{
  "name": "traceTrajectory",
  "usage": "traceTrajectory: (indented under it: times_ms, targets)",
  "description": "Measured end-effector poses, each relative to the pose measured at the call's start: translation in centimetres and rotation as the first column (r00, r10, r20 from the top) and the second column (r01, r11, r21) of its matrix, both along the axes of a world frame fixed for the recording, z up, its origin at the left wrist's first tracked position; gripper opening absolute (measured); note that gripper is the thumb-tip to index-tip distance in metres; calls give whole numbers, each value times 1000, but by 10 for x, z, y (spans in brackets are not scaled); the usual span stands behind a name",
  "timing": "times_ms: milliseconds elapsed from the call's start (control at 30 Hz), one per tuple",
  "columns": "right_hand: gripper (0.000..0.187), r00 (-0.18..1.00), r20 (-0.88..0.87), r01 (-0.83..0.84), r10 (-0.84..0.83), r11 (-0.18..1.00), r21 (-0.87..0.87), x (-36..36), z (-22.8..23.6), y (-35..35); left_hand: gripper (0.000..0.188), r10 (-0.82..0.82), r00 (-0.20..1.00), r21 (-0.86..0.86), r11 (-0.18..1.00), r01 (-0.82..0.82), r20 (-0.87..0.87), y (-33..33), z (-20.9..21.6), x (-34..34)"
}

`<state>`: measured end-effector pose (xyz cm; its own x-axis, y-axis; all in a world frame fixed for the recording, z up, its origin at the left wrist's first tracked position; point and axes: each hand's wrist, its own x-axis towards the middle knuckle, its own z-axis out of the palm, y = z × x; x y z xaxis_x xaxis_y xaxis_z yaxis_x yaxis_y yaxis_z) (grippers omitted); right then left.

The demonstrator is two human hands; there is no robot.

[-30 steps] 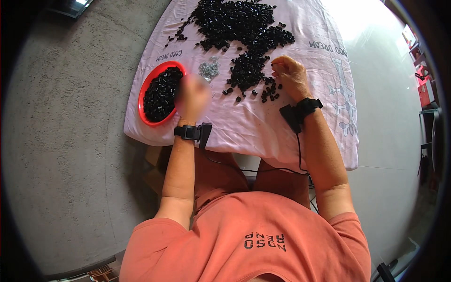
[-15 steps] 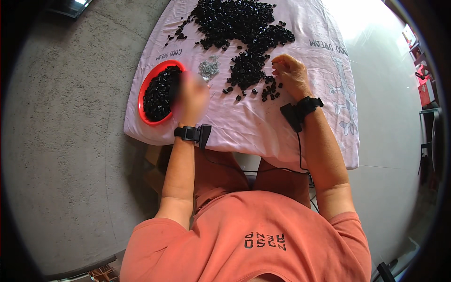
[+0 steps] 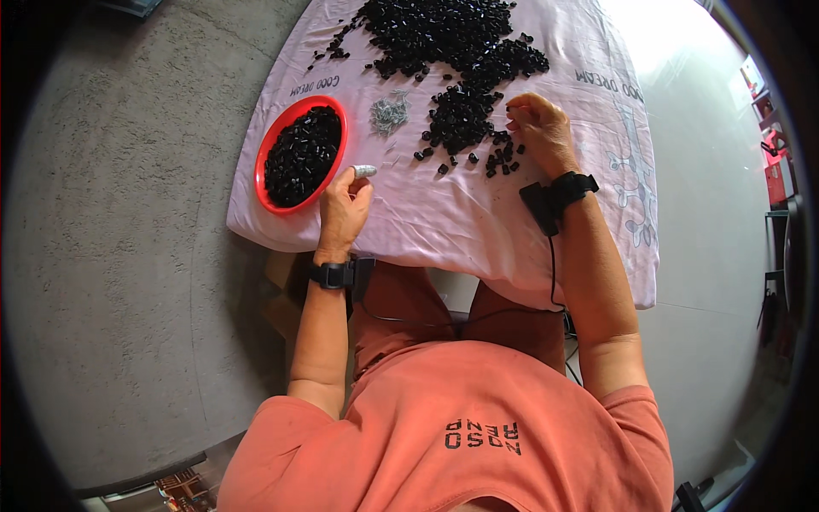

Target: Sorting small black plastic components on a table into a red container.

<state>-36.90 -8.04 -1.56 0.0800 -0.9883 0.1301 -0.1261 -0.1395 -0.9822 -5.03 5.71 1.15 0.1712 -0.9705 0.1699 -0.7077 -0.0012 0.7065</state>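
My left hand (image 3: 344, 212) is beside the lower right rim of a red bowl (image 3: 258, 183) that holds many small black pieces (image 3: 300, 158). A grey covering wraps one of its fingers, which points out to the right, apart from the thumb. Nothing shows in that hand. At the right edge of a loose pile of small black pieces (image 3: 456, 119), my right hand (image 3: 543, 135) has its thumb and fingers pinched together. Whatever lies between those fingertips is too small to make out. Between bowl and pile sits a small heap of thin silvery pins (image 3: 389, 117).
A pale pink printed cloth (image 3: 426, 213) covers the table. A larger heap of black pieces (image 3: 439, 34) spreads across its far part. Each wrist wears a black strap with a small box; a thin cable (image 3: 409, 322) runs across my lap.
My left hand, blurred over the bowl's right side before, has drawn back toward me off the bowl. My right hand stays pinched by the pile. The whole view has shifted slightly.
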Motion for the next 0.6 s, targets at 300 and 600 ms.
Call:
traceTrajectory:
  times_ms: [300, 600]
  targets:
    - [11, 998, 45, 38, -38, 999, -12, 2, -3, -2, 26, -105, 993, 107, 989, 99, 52, 5, 5, 0]
    - [12, 1000, 13, 12, -13, 998, 58, 2, 4, 1, 30, -52, 981, -123, 990, 76, 189, -40, 3, -9]
